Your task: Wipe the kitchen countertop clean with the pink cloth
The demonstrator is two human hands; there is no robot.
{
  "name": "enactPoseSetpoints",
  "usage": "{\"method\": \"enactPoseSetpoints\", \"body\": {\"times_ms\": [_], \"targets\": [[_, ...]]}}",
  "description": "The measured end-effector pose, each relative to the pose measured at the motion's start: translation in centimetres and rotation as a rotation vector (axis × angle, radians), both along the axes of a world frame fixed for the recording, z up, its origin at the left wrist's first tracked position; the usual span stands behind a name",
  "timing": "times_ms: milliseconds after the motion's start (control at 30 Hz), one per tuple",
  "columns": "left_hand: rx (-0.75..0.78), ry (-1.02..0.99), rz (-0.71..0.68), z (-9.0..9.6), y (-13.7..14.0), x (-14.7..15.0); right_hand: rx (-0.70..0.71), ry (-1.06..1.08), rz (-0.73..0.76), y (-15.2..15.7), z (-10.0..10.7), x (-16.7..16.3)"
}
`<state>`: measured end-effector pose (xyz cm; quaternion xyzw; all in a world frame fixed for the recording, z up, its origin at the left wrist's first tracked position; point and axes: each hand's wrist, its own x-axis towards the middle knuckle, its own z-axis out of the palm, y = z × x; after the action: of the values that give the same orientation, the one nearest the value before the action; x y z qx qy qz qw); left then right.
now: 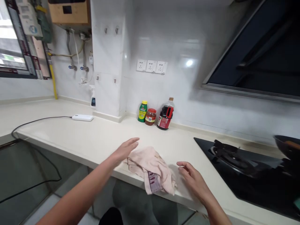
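A crumpled pale pink towel [152, 164] lies on the white countertop [98, 137], one corner with a purple patterned band hanging over the front edge. My left hand [126, 148] hovers at the towel's upper left side, fingers stretched out and nothing in them. To the right of the cloth, a small gap away, my right hand [191, 176] is held with its fingers apart and slightly curved, also empty.
Against the wall stand a green bottle [142, 112], a red-lidded jar [150, 117] and a dark sauce bottle [165, 115]. A black gas stove [243, 168] with a wok [289, 145] is at right. A white power bank-like device [82, 117] with a black cable lies at left.
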<state>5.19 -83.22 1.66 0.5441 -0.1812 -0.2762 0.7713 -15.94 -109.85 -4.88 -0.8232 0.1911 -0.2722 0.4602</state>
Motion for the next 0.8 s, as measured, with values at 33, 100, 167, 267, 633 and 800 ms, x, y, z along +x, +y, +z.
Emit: {"method": "enactPoseSetpoints", "body": {"times_ms": [33, 100, 167, 267, 633, 800], "targets": [[-0.037, 0.106, 0.01, 0.0, -1.6, -0.5, -0.042, -0.035, -0.003, 0.5, -0.3, 0.1], [-0.062, 0.271, 0.032, -0.4, -4.6, -0.9, -0.081, -0.103, 0.012, 2.1, -0.8, 0.1], [-0.057, 0.377, 0.072, -1.1, -6.9, -1.0, 0.03, -0.131, 0.047, 4.0, -0.7, -0.2], [-0.088, 0.482, 0.134, -2.0, -8.5, -1.2, 0.485, -0.18, 0.164, 6.8, 0.9, -0.1], [-0.142, 0.206, 0.415, -0.7, -5.0, -0.1, 0.862, -0.186, 0.98, 21.4, 3.5, 8.9], [-0.084, -0.138, 0.585, 1.3, 1.5, 1.9, 0.698, 0.013, 1.239, 27.3, 2.5, 8.6]]}}
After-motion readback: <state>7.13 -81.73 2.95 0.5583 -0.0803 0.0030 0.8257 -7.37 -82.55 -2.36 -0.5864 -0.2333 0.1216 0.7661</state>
